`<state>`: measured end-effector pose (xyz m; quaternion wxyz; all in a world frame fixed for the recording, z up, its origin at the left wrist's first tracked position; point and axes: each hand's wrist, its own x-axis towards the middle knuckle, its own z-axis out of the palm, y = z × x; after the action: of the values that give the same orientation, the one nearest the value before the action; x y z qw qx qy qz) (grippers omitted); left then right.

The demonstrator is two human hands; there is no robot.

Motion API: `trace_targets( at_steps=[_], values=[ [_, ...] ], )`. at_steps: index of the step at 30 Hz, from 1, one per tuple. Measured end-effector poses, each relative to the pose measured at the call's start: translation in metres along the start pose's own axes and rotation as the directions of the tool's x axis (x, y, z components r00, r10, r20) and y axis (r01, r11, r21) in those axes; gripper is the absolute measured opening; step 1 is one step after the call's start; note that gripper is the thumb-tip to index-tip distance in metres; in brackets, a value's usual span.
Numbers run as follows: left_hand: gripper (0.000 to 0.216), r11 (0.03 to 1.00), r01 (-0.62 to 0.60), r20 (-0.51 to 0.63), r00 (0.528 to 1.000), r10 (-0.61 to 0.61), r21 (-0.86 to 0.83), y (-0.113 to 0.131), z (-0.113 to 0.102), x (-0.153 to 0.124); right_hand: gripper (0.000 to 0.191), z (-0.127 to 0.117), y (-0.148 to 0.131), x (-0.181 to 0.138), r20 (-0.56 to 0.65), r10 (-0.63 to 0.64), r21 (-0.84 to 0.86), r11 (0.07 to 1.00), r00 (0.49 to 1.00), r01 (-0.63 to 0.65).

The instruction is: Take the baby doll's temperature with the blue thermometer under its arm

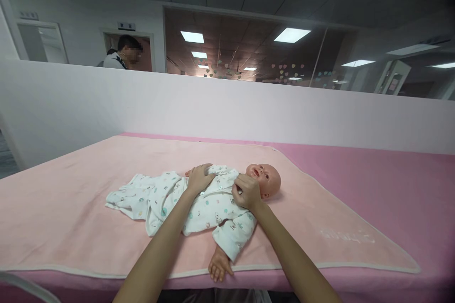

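Note:
A baby doll [265, 177] lies on its back on a pale pink blanket [71, 208], head to the right. It wears a white patterned romper [209, 208]. My left hand [199, 177] rests flat on the doll's chest, fingers spread on the fabric. My right hand [246, 191] is closed, pinching the romper's collar just below the doll's chin. One doll arm [220, 265] reaches toward the near edge of the blanket.
The blanket covers a pink padded table [391, 180]. A low white partition [227, 109] runs behind it. Beyond it, a person [122, 54] stands near a doorway at the back left. A glass wall lies at the back right.

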<state>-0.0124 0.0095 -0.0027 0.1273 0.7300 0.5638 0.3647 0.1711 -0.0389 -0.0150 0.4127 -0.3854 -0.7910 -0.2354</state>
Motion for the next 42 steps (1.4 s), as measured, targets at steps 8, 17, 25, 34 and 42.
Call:
trace_targets(
  at_steps=[8,17,25,34,42],
  values=[
    [0.034,0.996,0.004,0.009,1.0,-0.003,-0.09,0.006,-0.004,-0.003,0.027,0.003,0.004,0.003,0.109,0.114,0.183,0.974,0.987,-0.133],
    [0.032,0.999,-0.032,0.013,0.999,0.032,0.01,0.004,0.002,-0.002,0.025,0.004,0.0,0.01,0.229,0.239,0.155,0.948,0.944,-0.277],
    [0.031,0.998,-0.059,0.004,0.998,0.059,0.013,0.004,0.001,-0.003,0.027,0.004,0.003,0.009,0.295,0.225,0.251,0.92,0.929,-0.302],
    [0.031,0.998,-0.063,0.021,0.998,0.062,0.022,0.005,0.0,-0.003,0.023,0.009,0.003,0.014,0.236,0.449,0.418,0.754,0.862,-0.507],
    [0.031,0.997,-0.072,0.002,0.997,0.072,0.029,0.006,0.0,-0.003,0.021,0.011,0.001,0.009,0.054,0.492,0.416,0.78,0.869,-0.468]
  ],
)
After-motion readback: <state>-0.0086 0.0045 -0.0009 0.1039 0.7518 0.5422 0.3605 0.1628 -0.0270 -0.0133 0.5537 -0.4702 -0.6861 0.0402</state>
